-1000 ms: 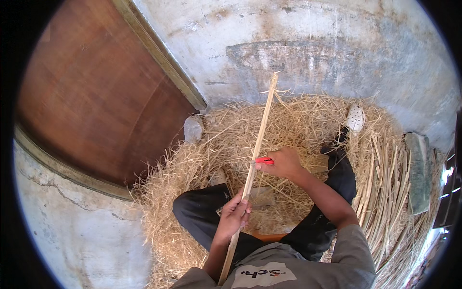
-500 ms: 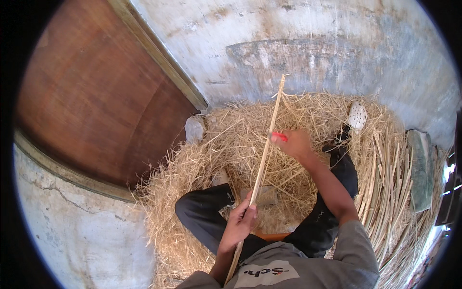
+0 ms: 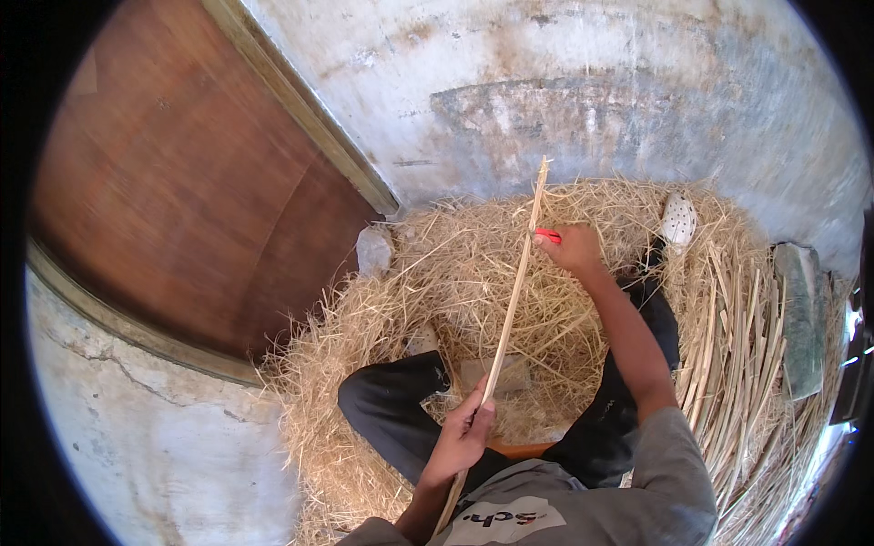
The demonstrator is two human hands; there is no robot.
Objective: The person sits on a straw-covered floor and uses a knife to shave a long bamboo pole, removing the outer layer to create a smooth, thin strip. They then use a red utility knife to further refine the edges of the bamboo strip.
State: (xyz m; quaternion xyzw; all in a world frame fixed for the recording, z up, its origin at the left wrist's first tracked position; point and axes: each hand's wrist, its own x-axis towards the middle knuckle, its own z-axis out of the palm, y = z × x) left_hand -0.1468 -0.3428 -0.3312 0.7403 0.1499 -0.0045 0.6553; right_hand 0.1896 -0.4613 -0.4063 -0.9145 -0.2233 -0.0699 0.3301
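A long pale strip of split bamboo or cane (image 3: 516,309) slants from my lap up toward the wall. Near its lower part my left hand (image 3: 462,439) is closed round it, with the thumb along the near side. My right hand (image 3: 575,247) is closed on a small tool with a red handle (image 3: 548,236), whose working end meets the strip well above my left hand. The tool looks like a small knife, but its blade is too small to make out. The strip's far tip is frayed.
Straw-like shavings (image 3: 455,273) heap all around my legs. Long split strips (image 3: 728,355) lie in a pile to my right, beside a greenish stone slab (image 3: 799,318). A brown door panel (image 3: 200,182) stands left, a pale lump (image 3: 374,251) near its corner, and a stained wall (image 3: 592,100) rises ahead.
My right hand with the red-handled tool has moved farther up the strip, away from me. The strip's far tip has shifted slightly right and lower; my left hand keeps its hold.
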